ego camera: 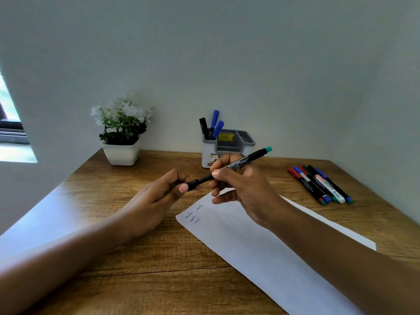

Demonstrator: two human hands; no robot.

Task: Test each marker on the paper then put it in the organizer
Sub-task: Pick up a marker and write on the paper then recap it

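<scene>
Bare forearms reach over the wooden desk (141, 264) and the white sheet of paper (261, 242), which carries a few scribbled test marks. Three markers stand in the grey-and-white organizer (227, 144); a loose cluster of markers (320, 184) awaits. The right hand (243, 185) pinches the black green-ended marker (241, 162), held above the paper's far corner, while the left hand (159, 196) grips its cap (193, 184), possibly mid-pull.

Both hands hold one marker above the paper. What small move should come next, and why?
Probably pull the cap off with the left hand. The right hand grips the marker barrel, the left pinches the cap end, and the tip seems covered, so it cannot mark the paper yet.
</scene>
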